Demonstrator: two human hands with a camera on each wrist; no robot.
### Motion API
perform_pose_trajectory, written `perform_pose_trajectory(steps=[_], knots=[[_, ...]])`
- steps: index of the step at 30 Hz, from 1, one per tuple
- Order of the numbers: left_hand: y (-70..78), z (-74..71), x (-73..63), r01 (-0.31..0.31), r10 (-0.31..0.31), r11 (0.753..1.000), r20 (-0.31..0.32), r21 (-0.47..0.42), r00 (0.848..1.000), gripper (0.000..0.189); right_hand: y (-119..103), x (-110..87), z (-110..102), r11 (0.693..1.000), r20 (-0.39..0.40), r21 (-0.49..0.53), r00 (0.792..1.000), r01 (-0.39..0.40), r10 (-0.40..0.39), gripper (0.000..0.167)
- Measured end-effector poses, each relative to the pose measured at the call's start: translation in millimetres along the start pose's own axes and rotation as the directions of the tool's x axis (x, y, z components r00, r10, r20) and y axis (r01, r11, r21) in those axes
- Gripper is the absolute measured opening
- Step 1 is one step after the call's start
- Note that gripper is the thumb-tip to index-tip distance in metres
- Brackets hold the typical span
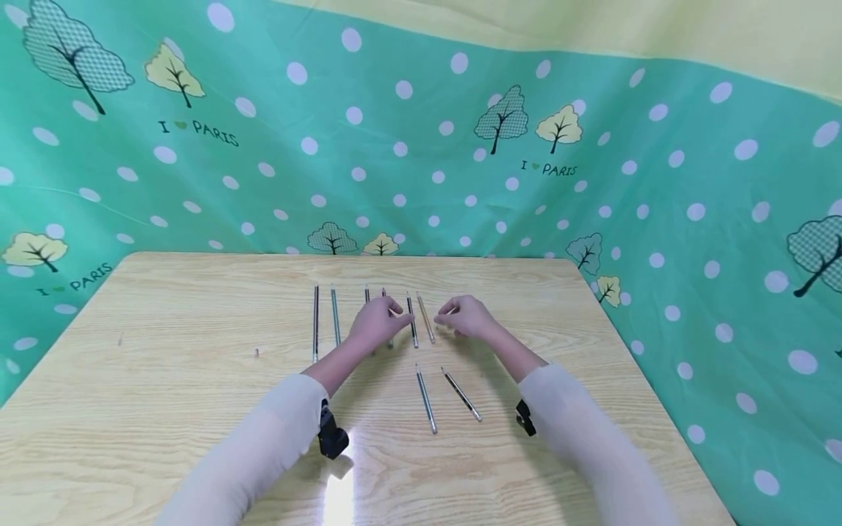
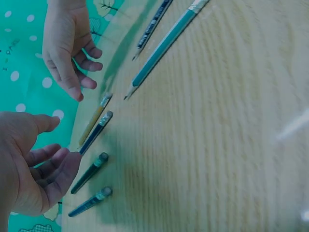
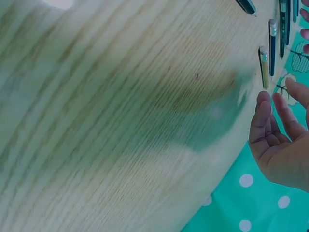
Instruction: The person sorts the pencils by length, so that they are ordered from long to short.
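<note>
Several pencils lie in a row across the table in the head view. My left hand (image 1: 380,321) hovers over the row with fingers loosely bent and nothing between them. Its fingertips are beside a dark pencil (image 1: 412,321); whether they touch it I cannot tell. Just right of that pencil lies a yellowish pencil (image 1: 426,318). My right hand (image 1: 467,318) is to the right of the yellowish pencil, its thumb and fingers apart in the right wrist view, holding nothing. Nearer to me rest a teal pencil (image 1: 426,399) and a black pencil (image 1: 461,394), both slanted.
At the row's left end are a dark reddish pencil (image 1: 316,321) and another teal pencil (image 1: 335,314). A tiny pinkish bit (image 1: 256,353) lies on the wooden table (image 1: 164,409). A green dotted curtain (image 1: 395,175) hangs behind the table and along its right side.
</note>
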State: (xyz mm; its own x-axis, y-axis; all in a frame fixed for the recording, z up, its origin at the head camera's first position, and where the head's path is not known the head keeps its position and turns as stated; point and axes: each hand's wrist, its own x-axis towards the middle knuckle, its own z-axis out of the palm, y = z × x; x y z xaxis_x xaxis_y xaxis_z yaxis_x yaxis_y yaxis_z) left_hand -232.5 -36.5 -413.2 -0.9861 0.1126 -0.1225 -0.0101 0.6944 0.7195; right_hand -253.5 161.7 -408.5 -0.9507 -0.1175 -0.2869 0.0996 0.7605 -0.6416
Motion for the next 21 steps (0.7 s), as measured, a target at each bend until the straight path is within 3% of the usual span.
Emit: perform_pose_trajectory(steps=[6, 13, 21], knots=[[-2.9, 2.9, -10.6, -0.007, 0.007, 1.000, 0.032, 0.008, 0.999, 0.036, 3.2, -6.6, 1.5, 0.998, 0.046, -0.030, 0.998, 0.052, -0.050, 0.027], [-4.2, 10.4, -28.2, -0.062, 0.060, 0.998, 0.079, 0.033, 0.995, 0.035, 7.4, -14.8, 3.2, 0.994, 0.105, -0.052, 0.990, 0.101, -0.095, 0.027], [-6.1, 22.4, -49.1, -0.119, 0.106, 0.989, 0.145, 0.088, 0.984, 0.037, 15.5, -29.6, 0.1, 0.978, 0.222, -0.110, 0.964, 0.174, -0.147, 0.027]])
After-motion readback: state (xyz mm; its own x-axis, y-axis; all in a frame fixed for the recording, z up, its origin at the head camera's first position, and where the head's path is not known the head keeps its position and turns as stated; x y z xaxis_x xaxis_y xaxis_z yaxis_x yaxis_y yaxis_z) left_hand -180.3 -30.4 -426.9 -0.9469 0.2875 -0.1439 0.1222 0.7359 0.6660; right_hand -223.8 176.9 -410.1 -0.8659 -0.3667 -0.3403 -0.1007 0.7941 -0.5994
